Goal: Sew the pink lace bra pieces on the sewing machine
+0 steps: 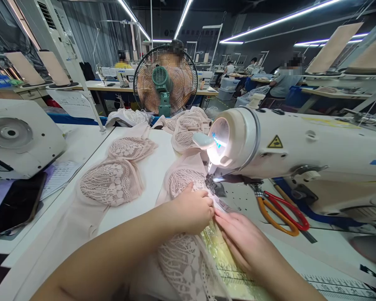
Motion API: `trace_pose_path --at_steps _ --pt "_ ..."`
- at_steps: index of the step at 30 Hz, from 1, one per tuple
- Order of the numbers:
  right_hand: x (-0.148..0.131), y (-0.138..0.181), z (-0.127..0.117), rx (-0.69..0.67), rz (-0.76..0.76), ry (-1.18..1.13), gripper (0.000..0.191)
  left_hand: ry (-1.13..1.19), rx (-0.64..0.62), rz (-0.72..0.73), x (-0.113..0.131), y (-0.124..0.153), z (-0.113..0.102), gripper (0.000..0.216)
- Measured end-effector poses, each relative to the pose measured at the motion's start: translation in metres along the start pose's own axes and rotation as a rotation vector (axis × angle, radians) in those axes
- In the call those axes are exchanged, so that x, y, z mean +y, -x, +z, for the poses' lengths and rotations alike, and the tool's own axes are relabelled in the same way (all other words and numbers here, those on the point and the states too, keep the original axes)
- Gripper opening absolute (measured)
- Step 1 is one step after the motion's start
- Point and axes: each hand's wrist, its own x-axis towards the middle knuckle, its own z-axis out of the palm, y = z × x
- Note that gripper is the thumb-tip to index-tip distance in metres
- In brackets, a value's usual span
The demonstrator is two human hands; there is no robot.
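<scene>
From where I'm stood, the lace bra [183, 179] is on the tabletop [156, 167] at approx. 12 o'clock from the L hand [194, 209], whose grip looks to be pinching its edge, while the R hand [242, 234] has straight, close-set fingers at that edge; can't tell if its grip pinches. Main risks IMO: fingertips nicked if they slip toward the presser foot [210, 183], just ahead at abt. 1 o'clock, or a puckered seam if both hands pull unevenly or the lace cup [181, 263] at 6 o'clock drags.
</scene>
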Motion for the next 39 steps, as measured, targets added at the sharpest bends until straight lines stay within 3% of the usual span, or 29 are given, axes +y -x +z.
trace_pose_path --at_steps 7,13,20,28,39 --pt "-0.002 -0.026 -0.001 -0.023 -0.01 0.137 0.04 -0.045 0.075 -0.015 -0.019 -0.004 0.012 0.02" --pt "-0.004 -0.031 0.009 0.072 -0.011 0.209 0.04 -0.084 0.082 -0.063 -0.026 -0.004 0.012 0.026" --pt "-0.002 -0.024 0.009 0.098 0.032 0.086 0.039 -0.109 0.126 -0.055 -0.022 -0.002 0.018 0.027" --pt "0.008 -0.02 0.003 0.118 0.106 -0.082 0.035 -0.077 0.045 -0.06 -0.029 -0.007 0.012 0.026" --pt "0.009 -0.019 0.003 0.151 0.126 -0.098 0.034 -0.007 0.023 -0.057 -0.056 -0.014 0.016 0.03"
